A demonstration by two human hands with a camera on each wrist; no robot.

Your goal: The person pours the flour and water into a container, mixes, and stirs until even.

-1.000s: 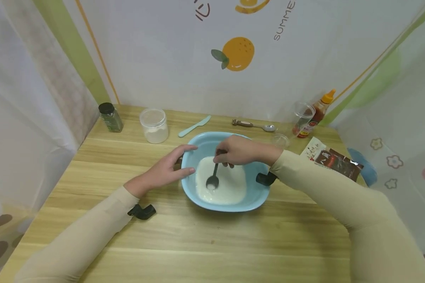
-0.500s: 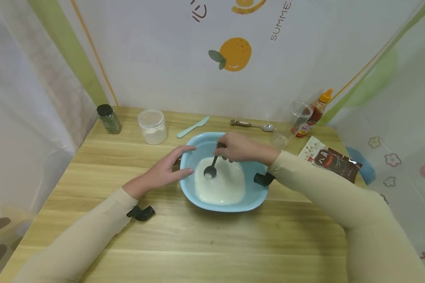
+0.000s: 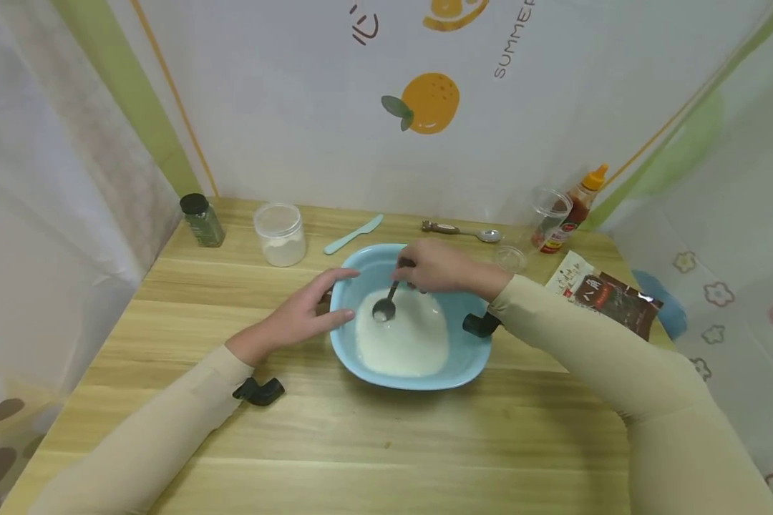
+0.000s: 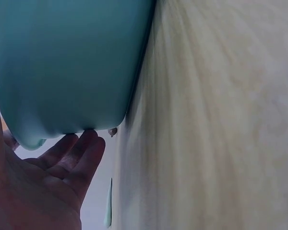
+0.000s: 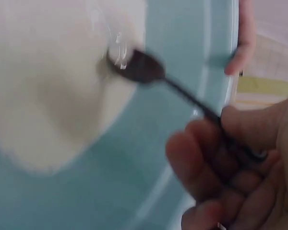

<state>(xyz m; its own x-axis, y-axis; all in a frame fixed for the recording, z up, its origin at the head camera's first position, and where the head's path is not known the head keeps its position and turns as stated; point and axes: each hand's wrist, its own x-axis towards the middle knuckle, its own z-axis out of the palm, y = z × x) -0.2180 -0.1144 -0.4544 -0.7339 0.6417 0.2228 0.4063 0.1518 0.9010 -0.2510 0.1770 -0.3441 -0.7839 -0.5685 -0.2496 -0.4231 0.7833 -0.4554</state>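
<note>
A light blue basin (image 3: 470, 365) stands on the table, with white milky liquid (image 3: 402, 347) covering its bottom. My left hand (image 3: 303, 311) holds the basin's left side, thumb tip over the rim. In the left wrist view its fingers (image 4: 84, 160) press on the basin's outer wall. My right hand (image 3: 434, 268) reaches over the basin and pinches the handle of a dark spoon (image 3: 383, 310) between thumb and fingers. In the right wrist view the bowl of the spoon (image 5: 141, 67) is at the white liquid, slightly blurred.
Behind the basin are a green-flake jar (image 3: 202, 222), a clear tub of white powder (image 3: 280, 236), a pale green knife (image 3: 354, 234) and a brown-handled spoon (image 3: 460, 231). Rightward stand a clear cup (image 3: 550, 207), a sauce bottle (image 3: 570, 218) and a brown packet (image 3: 612, 300).
The spoon in my right hand has moved toward the back left of the basin, then stays nearly in place. My left hand keeps its hold on the rim.
</note>
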